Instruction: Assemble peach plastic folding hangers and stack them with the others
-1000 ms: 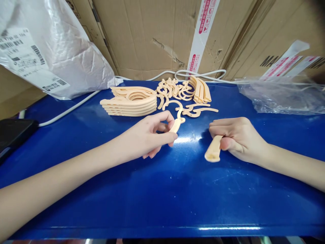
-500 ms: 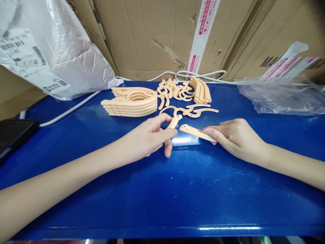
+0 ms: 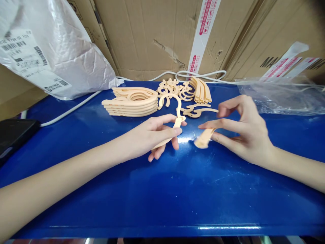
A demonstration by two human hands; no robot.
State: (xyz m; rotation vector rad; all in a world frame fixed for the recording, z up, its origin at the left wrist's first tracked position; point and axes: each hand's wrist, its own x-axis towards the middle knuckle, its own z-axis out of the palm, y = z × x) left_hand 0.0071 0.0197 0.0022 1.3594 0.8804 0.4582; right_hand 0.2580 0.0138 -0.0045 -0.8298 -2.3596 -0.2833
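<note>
My left hand point(image 3: 162, 132) grips a cream plastic hanger arm with a curved hanger hook point(image 3: 179, 105) standing up from its end. Between the thumb and fingers of my right hand point(image 3: 238, 128) is a second hanger arm point(image 3: 204, 138), tilted down to the left and blurred at its tip. The two pieces are apart. Behind my left hand lies a stack of hanger arms point(image 3: 130, 106). Loose hooks point(image 3: 169, 87) are heaped beside it, with more upright hanger arms point(image 3: 201, 91) to their right. A few loose hooks point(image 3: 195, 110) rest nearer my hands.
Everything lies on a blue tabletop point(image 3: 162, 196). Cardboard boxes point(image 3: 147, 34) stand along the back, with a white cable point(image 3: 215, 73) in front. A silver-white parcel bag point(image 3: 76, 44) leans at left above a black device point(image 3: 17, 135). Clear plastic wrap point(image 3: 281, 96) lies at right.
My left hand has turned its piece, so the hook now points up. My right hand has shifted its grip, and its hanger arm has swung to point down.
</note>
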